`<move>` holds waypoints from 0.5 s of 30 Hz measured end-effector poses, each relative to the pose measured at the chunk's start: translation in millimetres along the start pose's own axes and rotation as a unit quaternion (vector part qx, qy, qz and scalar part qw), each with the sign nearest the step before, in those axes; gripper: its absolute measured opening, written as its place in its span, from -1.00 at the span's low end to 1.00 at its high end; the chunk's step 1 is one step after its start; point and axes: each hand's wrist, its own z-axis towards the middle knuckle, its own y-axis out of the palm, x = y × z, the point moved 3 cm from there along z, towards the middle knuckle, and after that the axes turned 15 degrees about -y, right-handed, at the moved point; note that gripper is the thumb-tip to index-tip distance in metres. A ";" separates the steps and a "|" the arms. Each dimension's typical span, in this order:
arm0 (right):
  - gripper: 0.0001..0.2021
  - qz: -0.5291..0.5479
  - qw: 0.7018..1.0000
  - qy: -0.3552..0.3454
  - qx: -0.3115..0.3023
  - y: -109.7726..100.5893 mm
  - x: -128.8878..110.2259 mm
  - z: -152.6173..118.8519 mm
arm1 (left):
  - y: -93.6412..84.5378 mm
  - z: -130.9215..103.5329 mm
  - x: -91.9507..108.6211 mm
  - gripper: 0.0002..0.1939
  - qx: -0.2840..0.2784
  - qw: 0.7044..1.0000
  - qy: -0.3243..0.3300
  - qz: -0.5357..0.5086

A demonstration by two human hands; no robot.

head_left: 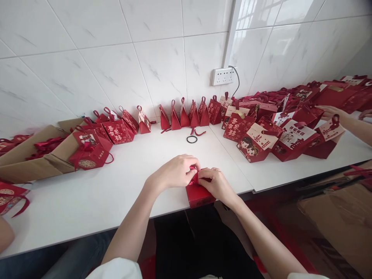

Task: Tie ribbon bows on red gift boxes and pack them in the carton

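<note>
A red gift box (200, 195) lies at the front edge of the white table, between my two hands. My left hand (183, 170) is closed in a pinch on a red ribbon (193, 178) at the top of the box. From the other side my right hand (213, 181) also pinches at the ribbon, its fingers close to those of the left. The fingers cover most of the ribbon, so how it is looped or knotted cannot be made out.
A black ring (192, 139) lies beyond my hands near a ribbon scrap (200, 133). Red gift boxes (184, 116) line the wall, with more clustered right (257, 143). A cardboard box (55, 155) holding ribbons stands left. Another person's hand (334, 115) is at far right.
</note>
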 end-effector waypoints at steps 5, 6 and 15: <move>-0.87 0.126 0.991 0.035 0.042 -1.1 4.0 -2.0 | 16.4 9.3 -28.4 -0.90 0.024 0.987 -0.066 -0.145; -0.87 0.129 0.989 0.047 0.057 -1.4 5.3 -2.6 | 21.3 8.1 -32.6 -0.91 0.033 0.984 -0.076 -0.158; -0.87 0.085 0.993 0.038 0.078 -0.9 4.2 -4.6 | 52.0 -18.6 -41.0 -0.86 0.088 0.971 -0.087 -0.202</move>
